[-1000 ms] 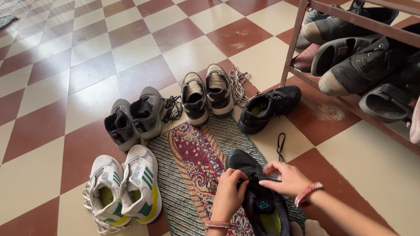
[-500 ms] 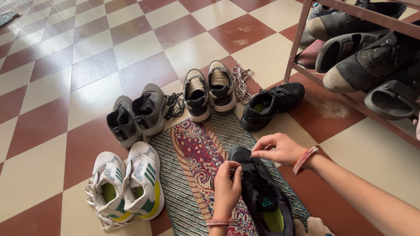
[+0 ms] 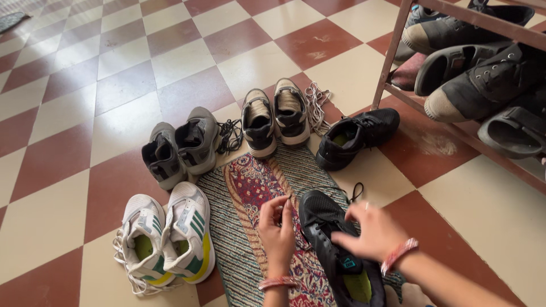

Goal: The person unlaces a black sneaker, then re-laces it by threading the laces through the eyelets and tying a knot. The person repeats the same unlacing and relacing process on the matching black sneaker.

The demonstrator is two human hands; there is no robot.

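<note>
A black sneaker with a green insole lies on a patterned rug at the bottom centre. My left hand is just left of the sneaker, its fingers pinched on a thin black lace that runs over the toe to a loop on the floor. My right hand, blurred with motion, hovers over the sneaker's lacing area with its fingertips on or close to it. I cannot tell what that hand holds. Both wrists wear bead bracelets.
A white pair with green stripes sits left of the rug, with a grey pair, a black-and-beige pair and a single black sneaker beyond. Loose white laces and black laces lie on the checked tiles. A shoe rack stands at right.
My right hand has come back from the sneaker's toe to its lacing area. My left hand has stayed at the sneaker's left side with its fingers pinched. The view has tilted slightly.
</note>
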